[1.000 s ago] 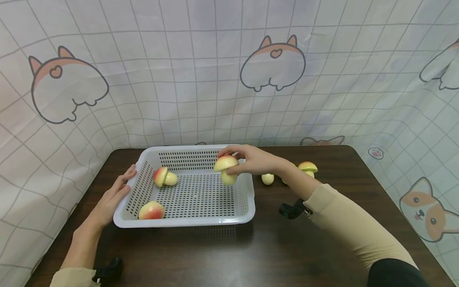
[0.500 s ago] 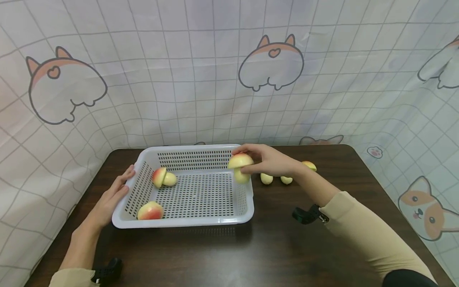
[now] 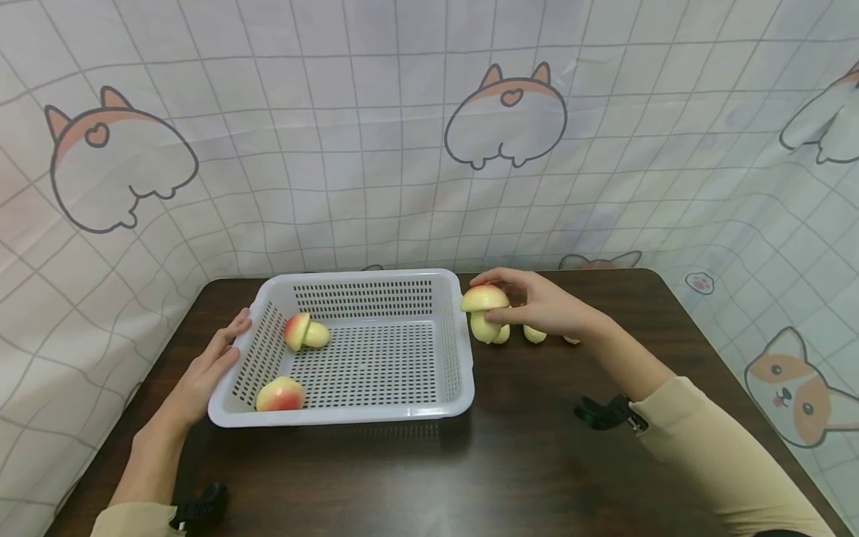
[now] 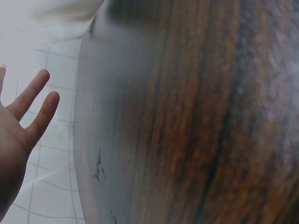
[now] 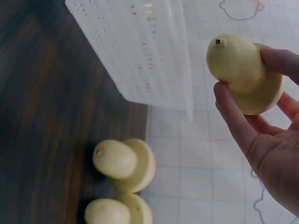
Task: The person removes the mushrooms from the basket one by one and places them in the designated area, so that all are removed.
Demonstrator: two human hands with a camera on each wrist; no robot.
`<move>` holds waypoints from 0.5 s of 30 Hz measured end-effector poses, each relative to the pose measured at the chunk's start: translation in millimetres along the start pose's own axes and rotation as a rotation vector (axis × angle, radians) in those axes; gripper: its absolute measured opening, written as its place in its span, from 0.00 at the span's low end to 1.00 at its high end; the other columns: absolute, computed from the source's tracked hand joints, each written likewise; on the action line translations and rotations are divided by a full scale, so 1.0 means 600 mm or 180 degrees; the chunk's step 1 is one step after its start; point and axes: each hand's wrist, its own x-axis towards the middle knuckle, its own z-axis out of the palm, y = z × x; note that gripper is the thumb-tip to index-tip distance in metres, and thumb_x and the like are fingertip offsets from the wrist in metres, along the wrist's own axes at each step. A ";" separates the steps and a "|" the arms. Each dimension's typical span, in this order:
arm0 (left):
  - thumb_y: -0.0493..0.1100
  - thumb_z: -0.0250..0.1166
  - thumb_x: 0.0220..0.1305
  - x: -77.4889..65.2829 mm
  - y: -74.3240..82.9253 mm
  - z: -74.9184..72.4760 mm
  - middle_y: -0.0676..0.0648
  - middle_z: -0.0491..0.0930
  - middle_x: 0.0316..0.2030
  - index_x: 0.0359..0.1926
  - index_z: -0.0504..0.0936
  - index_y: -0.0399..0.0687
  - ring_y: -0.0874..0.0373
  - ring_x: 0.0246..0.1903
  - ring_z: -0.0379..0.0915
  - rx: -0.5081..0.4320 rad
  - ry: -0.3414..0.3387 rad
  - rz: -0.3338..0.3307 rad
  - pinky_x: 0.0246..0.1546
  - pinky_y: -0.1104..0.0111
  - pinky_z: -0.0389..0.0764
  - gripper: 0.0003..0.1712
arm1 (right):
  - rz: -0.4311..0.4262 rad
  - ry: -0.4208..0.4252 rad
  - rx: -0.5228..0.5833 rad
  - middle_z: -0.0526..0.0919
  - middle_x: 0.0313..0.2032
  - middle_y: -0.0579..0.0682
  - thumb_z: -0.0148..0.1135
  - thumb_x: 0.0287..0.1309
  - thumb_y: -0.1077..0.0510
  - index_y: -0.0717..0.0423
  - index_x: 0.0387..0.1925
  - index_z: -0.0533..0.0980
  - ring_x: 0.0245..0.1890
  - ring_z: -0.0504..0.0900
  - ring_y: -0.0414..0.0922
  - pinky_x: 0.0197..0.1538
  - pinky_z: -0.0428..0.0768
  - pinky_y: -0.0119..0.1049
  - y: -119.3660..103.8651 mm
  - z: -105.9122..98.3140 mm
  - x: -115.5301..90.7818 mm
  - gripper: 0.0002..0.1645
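Note:
My right hand (image 3: pixel 540 302) holds a toy mushroom (image 3: pixel 485 300) with a red and yellow cap and a pale stem, just past the basket's right rim. In the right wrist view, thumb and fingers grip that mushroom (image 5: pixel 236 63) above the table. My left hand (image 3: pixel 204 373) rests with straight fingers against the left side of the white plastic basket (image 3: pixel 349 418). In the left wrist view the left hand (image 4: pixel 18 126) shows spread fingers. Inside the basket, one mushroom (image 3: pixel 305 332) lies on its side at the left and another (image 3: pixel 280 394) sits in the near left corner.
More mushrooms, one (image 3: pixel 534 335) partly hidden by the right hand, stand on the dark wooden table (image 3: pixel 403 485) right of the basket. Two mushrooms (image 5: pixel 117 158) show close to the basket in the right wrist view. A patterned white cloth (image 3: pixel 376 149) hangs behind the table.
My right hand has carried the mushroom rightward, from over the basket's right part to outside its rim. The left hand and the basket have hardly moved.

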 end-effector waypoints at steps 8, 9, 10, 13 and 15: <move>0.40 0.43 0.81 -0.001 0.002 0.000 0.45 0.44 0.81 0.78 0.59 0.47 0.78 0.67 0.52 -0.0018 -0.0021 -0.0005 0.50 0.81 0.69 0.28 | 0.0074 0.0130 -0.0044 0.83 0.54 0.49 0.74 0.62 0.54 0.45 0.64 0.76 0.52 0.80 0.51 0.46 0.80 0.44 0.027 -0.004 -0.028 0.30; 0.40 0.43 0.81 -0.001 0.002 0.000 0.45 0.44 0.81 0.78 0.59 0.47 0.78 0.67 0.51 -0.0024 -0.0022 -0.0003 0.50 0.82 0.68 0.28 | 0.0090 0.0134 -0.0023 0.83 0.54 0.49 0.74 0.62 0.54 0.45 0.64 0.75 0.51 0.79 0.51 0.44 0.81 0.44 0.031 -0.004 -0.031 0.30; 0.40 0.43 0.81 -0.001 0.002 0.000 0.45 0.44 0.82 0.78 0.58 0.47 0.78 0.67 0.51 -0.0027 -0.0023 -0.0003 0.51 0.82 0.68 0.28 | 0.0087 0.0139 -0.0018 0.82 0.54 0.50 0.73 0.62 0.55 0.47 0.64 0.75 0.51 0.79 0.52 0.42 0.81 0.44 0.034 -0.003 -0.033 0.30; 0.40 0.43 0.81 0.000 0.003 0.000 0.46 0.44 0.82 0.78 0.58 0.46 0.77 0.68 0.50 -0.0041 -0.0023 -0.0001 0.52 0.82 0.67 0.28 | 0.0133 0.0143 0.0016 0.81 0.55 0.51 0.74 0.62 0.55 0.50 0.65 0.75 0.50 0.79 0.53 0.41 0.83 0.44 0.047 0.001 -0.040 0.31; 0.40 0.43 0.81 0.000 0.003 0.000 0.46 0.44 0.82 0.78 0.58 0.47 0.77 0.68 0.50 -0.0040 -0.0024 -0.0002 0.52 0.82 0.66 0.29 | 0.0116 0.0155 -0.0052 0.80 0.57 0.51 0.74 0.61 0.56 0.53 0.65 0.75 0.51 0.79 0.53 0.44 0.82 0.43 0.057 0.003 -0.043 0.32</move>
